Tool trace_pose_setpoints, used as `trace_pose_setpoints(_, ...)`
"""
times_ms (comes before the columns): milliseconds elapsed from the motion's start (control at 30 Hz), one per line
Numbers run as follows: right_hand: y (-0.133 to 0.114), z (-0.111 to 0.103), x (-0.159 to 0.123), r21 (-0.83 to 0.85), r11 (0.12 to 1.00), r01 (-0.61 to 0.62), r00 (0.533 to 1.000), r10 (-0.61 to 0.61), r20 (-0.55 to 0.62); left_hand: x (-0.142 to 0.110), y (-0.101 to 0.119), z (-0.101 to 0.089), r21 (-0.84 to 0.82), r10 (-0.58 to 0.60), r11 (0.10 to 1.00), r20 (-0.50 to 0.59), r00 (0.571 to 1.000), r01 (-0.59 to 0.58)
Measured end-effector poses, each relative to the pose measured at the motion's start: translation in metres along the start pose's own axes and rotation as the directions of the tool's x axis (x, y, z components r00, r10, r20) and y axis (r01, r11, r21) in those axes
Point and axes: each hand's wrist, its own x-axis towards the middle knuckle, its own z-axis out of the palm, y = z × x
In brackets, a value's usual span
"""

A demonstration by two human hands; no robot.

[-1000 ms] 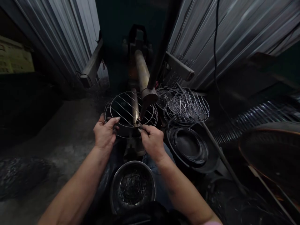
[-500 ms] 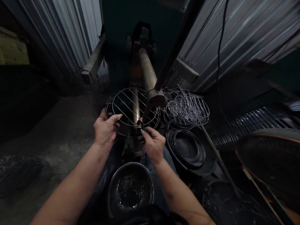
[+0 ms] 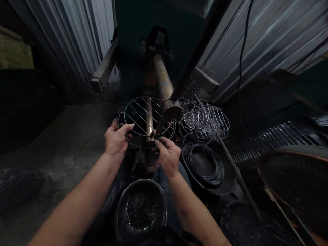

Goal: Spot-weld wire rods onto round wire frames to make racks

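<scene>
A round wire rack [image 3: 138, 135] with straight crossbars lies between the two electrodes of a spot welder [image 3: 164, 83]. My left hand [image 3: 116, 138] grips its left rim, thumb on top and fingers beneath. At the near rim, close to the electrode tips, my right hand [image 3: 167, 153] is pinched; a small piece in its fingertips may be there but is too small to make out. The slanted upper electrode [image 3: 161, 124] meets the rack just above the lower brass-coloured arm [image 3: 149, 119].
Below my hands stands a metal bowl [image 3: 120, 205] holding short wire pieces. To the right are a pile of wire racks [image 3: 205, 119] and a stack of wire rings [image 3: 217, 171]. A large round pan-like object [image 3: 294, 177] is at far right. Wooden beams [image 3: 104, 70] jut out behind.
The view has shifted slightly. Both hands keep almost the same place on the rack, and the right fingertips remain by the electrode tips.
</scene>
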Motion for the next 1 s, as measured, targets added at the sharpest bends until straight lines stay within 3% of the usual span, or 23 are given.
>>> trace_pose_setpoints(267, -0.01, 0.001, 0.005, -0.036, 0.999, -0.031, 1.0, 0.031, -0.001, 0.008, -0.002, 0.004, 0.023, -0.069, 0.997, -0.012, 0.998, 0.069)
trace_pose_setpoints(467, -0.004, -0.012, 0.002, -0.126, 0.992, 0.013, 0.997, -0.003, 0.08, 0.012, -0.004, 0.006, -0.002, -0.048, 0.999, -0.003, 0.999, 0.048)
trace_pose_setpoints(567, 0.002, -0.015, 0.0, -0.149, 0.988, 0.051, 0.998, -0.043, 0.054, 0.013, -0.004, 0.007, -0.022, -0.051, 0.998, -0.019, 0.998, 0.051)
trace_pose_setpoints(833, 0.005, -0.004, -0.004, -0.056, 0.998, 0.003, 1.0, -0.005, -0.029, 0.01, -0.002, 0.009, -0.028, -0.056, 0.998, -0.011, 0.998, 0.056)
trace_pose_setpoints(1000, 0.008, -0.004, -0.004, -0.033, 0.997, 0.065, 0.997, -0.066, -0.033, 0.008, -0.001, 0.008, -0.016, -0.049, 0.999, -0.021, 0.999, 0.049)
